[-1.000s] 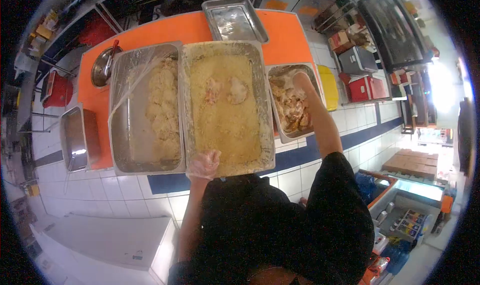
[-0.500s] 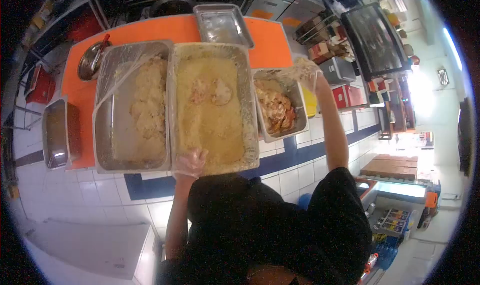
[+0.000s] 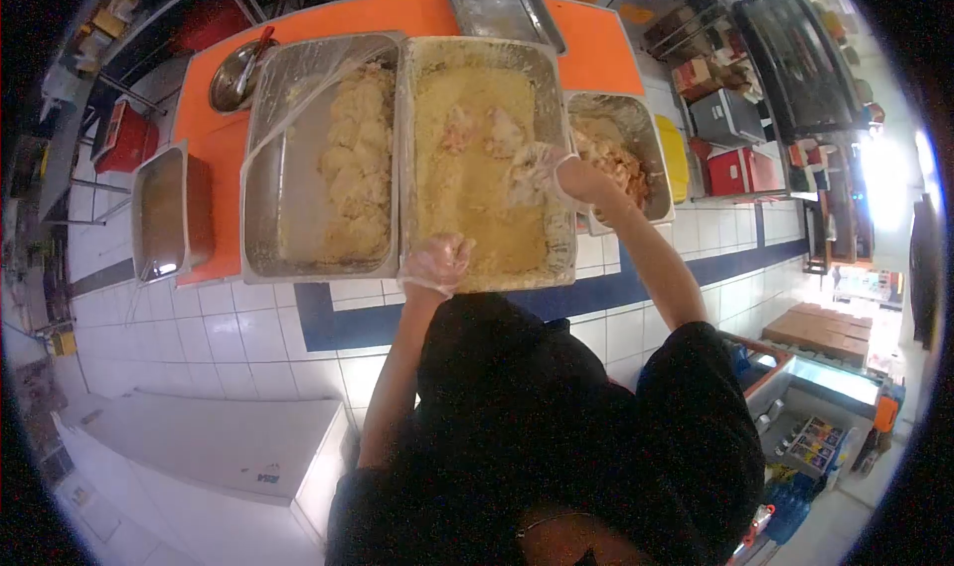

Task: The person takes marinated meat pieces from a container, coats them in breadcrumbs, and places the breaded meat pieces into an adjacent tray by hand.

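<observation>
My left hand (image 3: 437, 263), in a clear plastic glove, is curled closed over the near left corner of the breading tray (image 3: 489, 280). What its fingers hold, if anything, is hidden. Over the right side of that tray is my gloved right hand (image 3: 542, 173), smeared by motion, so its fingers cannot be made out. Pale yellow breading flour (image 3: 487, 223) fills the tray, with two pieces of raw meat, one a coated piece (image 3: 505, 134), lying on it. Right of it, a metal pan (image 3: 664, 173) holds raw, wet-looking meat pieces (image 3: 621, 163), partly behind my right wrist.
On the left, a metal tray (image 3: 273, 218) holds coated pieces (image 3: 358, 159) under partly drawn-back plastic film. A steel bowl (image 3: 231, 79), an empty-looking metal pan (image 3: 174, 208) and a shallow tray (image 3: 502, 14) surround them on the orange table (image 3: 397, 14). A white chest (image 3: 219, 447) stands behind left.
My right hand has moved left from beyond the meat pan to over the breading tray. My left hand keeps to the tray's near left corner. The whole view has shifted.
</observation>
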Demonstrator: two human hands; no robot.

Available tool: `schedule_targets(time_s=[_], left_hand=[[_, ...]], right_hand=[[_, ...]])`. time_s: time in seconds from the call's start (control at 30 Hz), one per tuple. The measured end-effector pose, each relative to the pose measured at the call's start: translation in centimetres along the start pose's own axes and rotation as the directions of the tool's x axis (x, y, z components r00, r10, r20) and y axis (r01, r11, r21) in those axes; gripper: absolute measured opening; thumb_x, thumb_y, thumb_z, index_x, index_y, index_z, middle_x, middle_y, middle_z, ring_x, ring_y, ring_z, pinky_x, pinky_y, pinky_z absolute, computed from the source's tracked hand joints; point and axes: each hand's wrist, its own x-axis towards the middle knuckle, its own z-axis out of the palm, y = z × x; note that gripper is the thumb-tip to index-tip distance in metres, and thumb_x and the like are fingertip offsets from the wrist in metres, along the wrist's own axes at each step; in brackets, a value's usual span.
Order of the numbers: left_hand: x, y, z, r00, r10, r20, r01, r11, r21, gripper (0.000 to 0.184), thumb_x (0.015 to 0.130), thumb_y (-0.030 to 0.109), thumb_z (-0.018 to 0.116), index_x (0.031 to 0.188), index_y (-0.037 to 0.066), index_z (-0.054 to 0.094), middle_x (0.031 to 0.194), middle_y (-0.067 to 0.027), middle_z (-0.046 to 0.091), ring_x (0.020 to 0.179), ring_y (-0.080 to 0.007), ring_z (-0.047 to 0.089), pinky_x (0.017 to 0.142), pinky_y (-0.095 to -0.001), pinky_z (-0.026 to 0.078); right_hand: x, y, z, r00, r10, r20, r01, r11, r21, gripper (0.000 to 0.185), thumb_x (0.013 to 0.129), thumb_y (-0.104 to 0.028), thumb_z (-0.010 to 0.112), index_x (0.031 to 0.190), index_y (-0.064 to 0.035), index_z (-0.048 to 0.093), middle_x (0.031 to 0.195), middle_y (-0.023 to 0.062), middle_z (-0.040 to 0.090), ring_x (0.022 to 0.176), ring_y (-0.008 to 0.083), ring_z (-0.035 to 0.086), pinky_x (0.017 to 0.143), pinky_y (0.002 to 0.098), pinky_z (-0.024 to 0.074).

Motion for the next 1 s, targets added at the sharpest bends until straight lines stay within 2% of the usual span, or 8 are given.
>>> schedule_targets(time_s=[0.07,0.23,0.37,0.43,0.53,0.63,0.77,1.0], left_hand=[[-0.4,-0.5,0.7,0.999,-0.021,-0.028,0.02,0.999,-0.027,0.034,0.087,0.044,0.057,0.079,0.011,0.063,0.074,-0.0161,0.063,0.071,-0.0381,0.062,0.059,-0.0476,0.048],[-0.3,-0.7,0.0,0.987,-0.121,0.109,0.139,0.975,-0.175,0.035,0.088,0.046,0.055,0.085,0.013,0.067,0.08,-0.0151,0.066,0.075,-0.037,0.064,0.063,-0.0466,0.049],[-1.1,0.3,-2.3,0.985,-0.098,0.141,0.107,0.993,-0.057,0.037,0.088,0.046,0.054,0.088,0.012,0.068,0.083,-0.0149,0.067,0.078,-0.0358,0.065,0.067,-0.0449,0.05],[-1.4,0.6,-2.8,0.989,-0.052,0.138,0.063,0.995,-0.074,0.038,0.088,0.047,0.053,0.089,0.012,0.069,0.085,-0.0145,0.068,0.081,-0.0352,0.065,0.069,-0.044,0.051],[-1.8,0.6,-3.1,0.984,-0.089,0.156,0.101,0.992,-0.073,0.039,0.089,0.047,0.051,0.092,0.013,0.069,0.088,-0.0138,0.068,0.085,-0.0351,0.065,0.073,-0.0434,0.051],[-2.0,-0.5,-1.5,0.992,-0.059,0.111,0.068,0.995,-0.079,0.04,0.089,0.048,0.05,0.095,0.014,0.069,0.091,-0.0138,0.069,0.086,-0.0353,0.065,0.075,-0.0441,0.051],[-2.2,-1.0,-1.4,0.997,0.046,0.063,-0.041,0.996,-0.079,0.04,0.09,0.048,0.048,0.097,0.015,0.07,0.093,-0.0139,0.069,0.087,-0.0351,0.065,0.075,-0.0449,0.051],[-2.9,0.3,-3.4,0.996,0.018,0.087,-0.021,0.999,0.029,0.039,0.092,0.044,0.047,0.093,0.011,0.068,0.089,-0.0159,0.068,0.084,-0.0357,0.065,0.075,-0.0457,0.051]], right_hand=[[0.3,0.1,2.7,0.992,0.129,-0.001,-0.105,0.808,0.58,0.034,0.086,-0.013,0.059,0.118,-0.0011,0.057,0.11,0.0136,0.062,0.098,0.0216,0.061,0.086,0.0305,0.049],[0.3,0.5,6.0,0.888,-0.46,0.028,0.396,0.731,-0.556,0.028,0.086,-0.018,0.057,0.11,-0.0033,0.063,0.11,0.0142,0.064,0.093,0.0268,0.063,0.083,0.036,0.0503],[4.2,6.0,8.1,0.996,-0.079,-0.046,0.071,0.985,-0.156,0.025,0.082,-0.018,0.057,0.099,-0.0024,0.068,0.109,0.0143,0.066,0.098,0.0308,0.062,0.092,0.0389,0.0473],[3.9,3.5,7.6,0.992,-0.092,0.083,0.11,0.33,-0.937,0.02,0.079,-0.017,0.057,0.086,-0.0027,0.07,0.098,0.0131,0.068,0.1,0.0311,0.061,0.095,0.0438,0.0438],[10.8,17.7,5.9,0.679,-0.732,0.048,0.17,0.094,-0.981,0.019,0.08,-0.016,0.056,0.075,-0.004,0.069,0.089,0.0124,0.067,0.096,0.0295,0.059,0.094,0.0488,0.0412],[3.5,3.1,2.4,0.932,-0.338,0.13,0.1,-0.104,-0.99,0.018,0.076,-0.013,0.057,0.082,-0.0028,0.07,0.092,0.0145,0.065,0.087,0.0291,0.059,0.081,0.0408,0.0472],[7.1,8.4,-1.1,0.83,-0.526,-0.183,0.449,0.826,-0.342,0.023,0.08,-0.013,0.054,0.093,-0.0002,0.068,0.105,0.016,0.062,0.096,0.0288,0.059,0.084,0.0398,0.0468],[0.1,10.5,9.7,0.909,-0.369,0.192,0.303,0.27,-0.914,0.025,0.086,-0.014,0.053,0.104,0.0024,0.06,0.107,0.0223,0.062,0.1,0.0338,0.062,0.082,0.0445,0.0485]])
